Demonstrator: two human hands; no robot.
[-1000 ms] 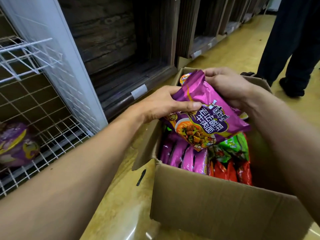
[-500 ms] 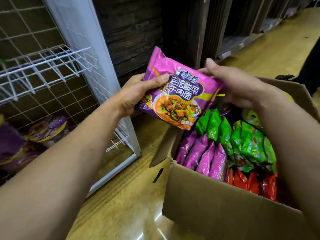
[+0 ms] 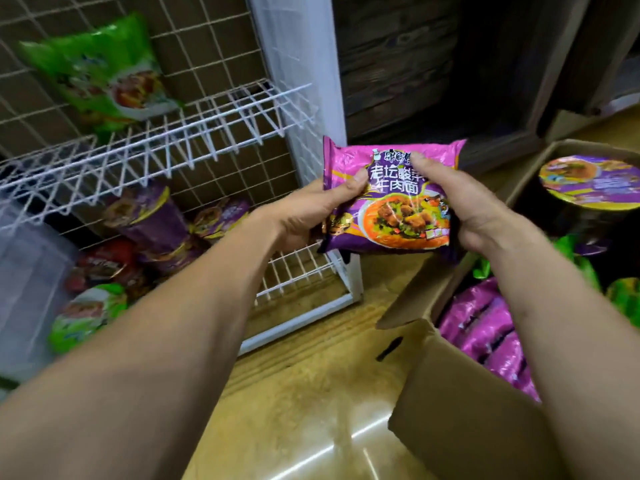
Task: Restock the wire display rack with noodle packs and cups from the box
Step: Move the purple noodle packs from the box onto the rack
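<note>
- Swings purple noodle pack (image 3: 391, 199) off the box (image 3: 460, 410) toward the wire rack (image 3: 166, 147).
- Grips both ends with left hand (image 3: 311, 209) and right hand (image 3: 464, 206).
- Looks ready for shelving.

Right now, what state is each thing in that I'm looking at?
purple pack: out of the box, held in both hands, front up.
left hand: grips the pack's left edge.
right hand: grips the pack's right side.
box: open, packs and a cup inside.
rack: partly stocked, cups on the bottom shelf.
green pack: on the upper shelf, leaning on the back grid.
</note>
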